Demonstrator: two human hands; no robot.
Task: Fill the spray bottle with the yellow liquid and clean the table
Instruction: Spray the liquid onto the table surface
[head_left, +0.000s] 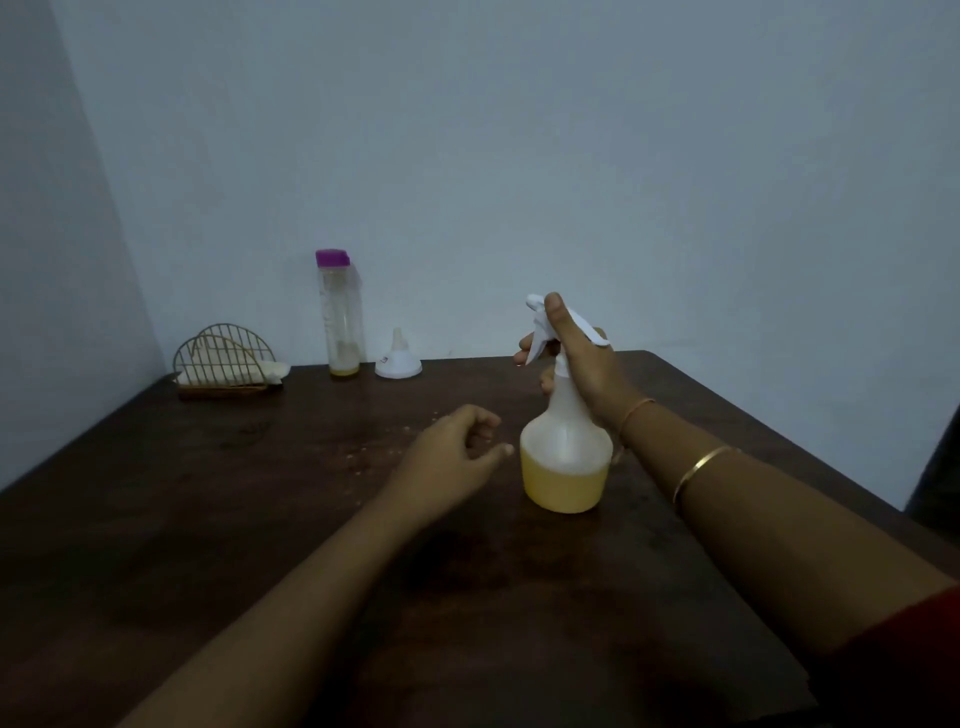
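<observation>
Yellow liquid (563, 483) fills the bottom third or so of the spray bottle (565, 441), which stands upright on the dark wooden desk (208, 519), a little right of centre. The right grip (579, 364) is clamped round the bottle's neck and its white spray head (537, 332), with the thumb up on top and the fingertips curled in at the trigger. Two thin gold bangles (701, 467) sit on that forearm.

The left grip (452, 452) hangs just left of the bottle with its fingers loosely curled and nothing in it; whether it touches the bottle I can't tell. Pale crumbs (363, 452) are scattered on the wood beyond it.

Along the back edge by the wall there's a white funnel (398, 361) set mouth down. Just left of it stands a tall clear bottle (340, 317) with a purple cap and a trace of yellow at the bottom. In the far left corner a gold wire holder (226, 358) carries white napkins.
</observation>
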